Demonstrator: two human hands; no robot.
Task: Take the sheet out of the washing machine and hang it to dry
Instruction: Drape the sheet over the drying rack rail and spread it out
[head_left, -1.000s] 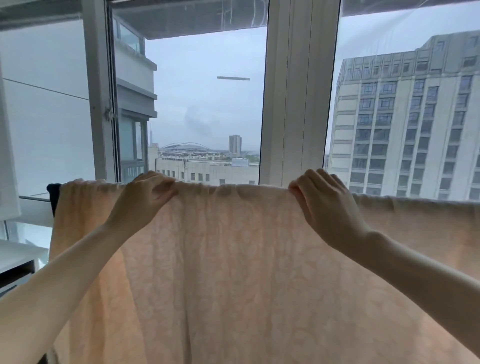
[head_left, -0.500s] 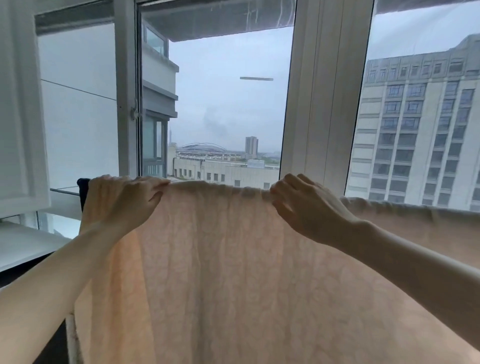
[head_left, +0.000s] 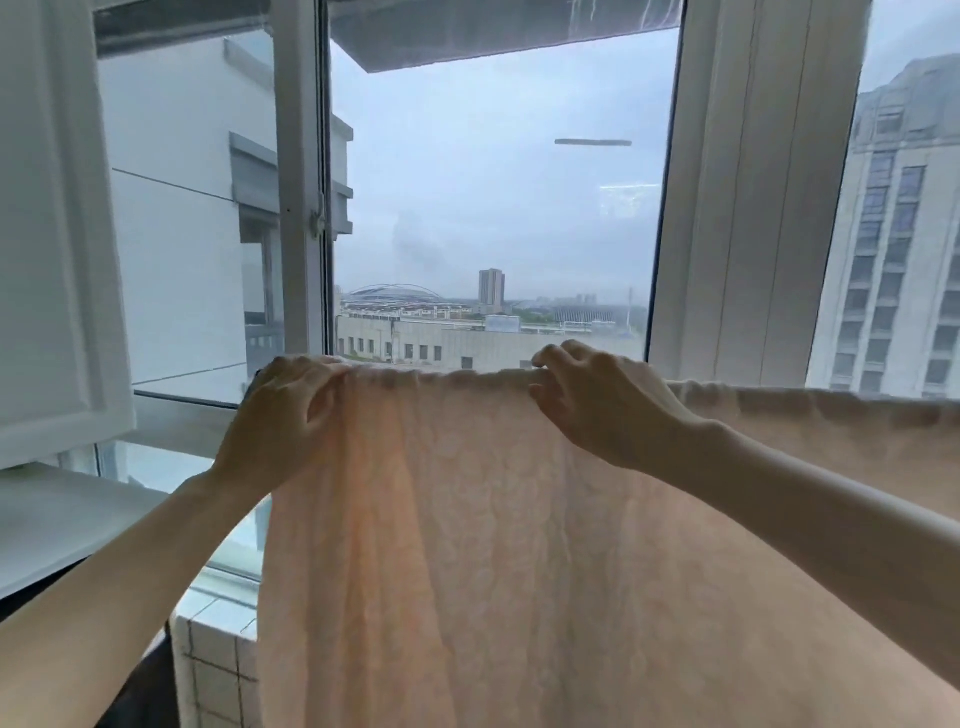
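The pale peach patterned cotton sheet (head_left: 519, 545) drapes across mid-frame; left hand (head_left: 283, 415) and right hand (head_left: 602, 400) pinch its top fold, fingers curled; uneven tugging could slide it off

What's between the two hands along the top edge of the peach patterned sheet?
Head view: only the sheet's own draped top edge. The peach patterned sheet runs unbroken from the left hand to the right hand; no clip or peg shows there.
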